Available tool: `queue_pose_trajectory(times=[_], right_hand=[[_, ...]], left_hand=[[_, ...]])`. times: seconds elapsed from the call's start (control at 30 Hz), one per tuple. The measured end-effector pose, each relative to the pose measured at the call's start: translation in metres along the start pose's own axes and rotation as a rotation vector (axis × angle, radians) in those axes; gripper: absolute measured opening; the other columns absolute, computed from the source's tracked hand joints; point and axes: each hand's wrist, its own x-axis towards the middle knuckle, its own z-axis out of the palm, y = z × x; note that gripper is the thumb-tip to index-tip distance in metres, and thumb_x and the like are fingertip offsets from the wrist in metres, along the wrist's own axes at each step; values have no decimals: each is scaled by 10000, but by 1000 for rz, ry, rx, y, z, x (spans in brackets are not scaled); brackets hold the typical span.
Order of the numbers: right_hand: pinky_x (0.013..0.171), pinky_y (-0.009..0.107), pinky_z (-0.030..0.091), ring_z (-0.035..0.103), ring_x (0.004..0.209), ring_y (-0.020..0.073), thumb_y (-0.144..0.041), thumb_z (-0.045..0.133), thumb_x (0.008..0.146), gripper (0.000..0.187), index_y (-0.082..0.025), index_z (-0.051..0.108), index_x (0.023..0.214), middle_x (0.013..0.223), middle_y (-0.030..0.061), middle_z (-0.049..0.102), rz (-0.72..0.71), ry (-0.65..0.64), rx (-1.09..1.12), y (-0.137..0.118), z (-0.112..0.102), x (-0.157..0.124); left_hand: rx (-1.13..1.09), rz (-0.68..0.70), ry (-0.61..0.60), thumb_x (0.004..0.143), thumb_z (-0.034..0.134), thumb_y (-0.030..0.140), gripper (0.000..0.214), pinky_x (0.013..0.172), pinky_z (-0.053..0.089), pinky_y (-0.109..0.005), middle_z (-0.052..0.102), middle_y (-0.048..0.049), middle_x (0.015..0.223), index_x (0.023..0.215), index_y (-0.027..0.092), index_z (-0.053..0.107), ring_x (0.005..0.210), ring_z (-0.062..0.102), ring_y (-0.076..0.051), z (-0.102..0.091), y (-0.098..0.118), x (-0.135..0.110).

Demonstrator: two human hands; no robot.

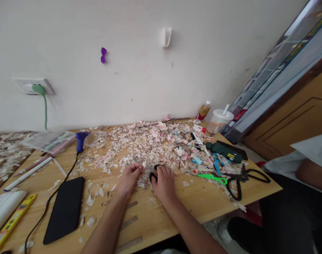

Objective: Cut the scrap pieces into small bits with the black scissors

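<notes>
My right hand (pixel 164 182) grips small black-handled scissors (pixel 155 171) at the near edge of a big heap of pale paper scraps (pixel 147 144) on the wooden table (pixel 155 218). My left hand (pixel 129 177) pinches a small scrap (pixel 143 164) right beside the scissors' blades. Both hands rest low on the table, almost touching each other.
A black phone (pixel 65 209) lies at front left, with a cable running to a blue glue gun (pixel 80 139). Green scissors (pixel 213 177), large black scissors (pixel 241 178), a dark pouch (pixel 224 151) and a plastic cup (pixel 219 120) sit right. Another person sits at the far right (pixel 303 176).
</notes>
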Motion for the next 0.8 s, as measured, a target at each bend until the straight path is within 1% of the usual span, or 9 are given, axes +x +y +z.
queue_pose_trajectory(times=[0.13,0.27,0.43,0.57,0.63,0.7,0.8], right_hand=[[848,359,324,492,957,242,-210,543,815,134,-201,553,948,940,63,606,3,-18,-17,1,2,0],[828,344,318,502,940,231,-210,546,819,129,-208,555,948,935,50,614,2,-28,-11,2,3,0],[812,330,310,507,920,222,-210,541,825,104,-210,556,928,908,43,617,11,-33,42,4,2,1],[817,334,308,499,924,227,-204,560,791,113,-205,544,903,908,48,609,5,-31,76,3,1,1],[827,342,307,489,941,239,-223,584,763,161,-199,536,915,925,59,604,-24,-26,95,1,0,1],[828,344,307,485,938,242,-233,594,749,182,-197,531,916,920,61,600,-53,-26,125,1,0,1],[792,319,316,493,879,217,-208,568,761,105,-202,520,854,855,41,588,-84,-46,188,3,-1,2]], left_hand=[[6,-13,9,616,775,370,243,524,395,-208,677,-37,680,717,171,678,543,562,-121,-2,2,0],[4,-22,23,595,792,359,252,514,375,-197,663,-22,651,711,164,683,520,545,-103,-2,4,1],[-81,-44,17,588,802,351,296,587,432,-215,686,-34,758,791,173,681,590,582,-114,-2,0,3],[-98,-32,-13,620,776,385,319,659,463,-244,665,-15,754,827,175,654,645,594,-127,-3,-4,4],[-39,2,-36,645,750,413,334,664,458,-243,645,8,728,858,180,641,640,584,-122,-4,-2,4],[69,63,-57,668,726,424,344,663,448,-241,630,18,717,894,183,632,652,576,-125,-5,3,3],[242,174,-111,714,685,411,301,667,436,-239,615,10,722,891,174,631,683,557,-132,-7,14,0]])
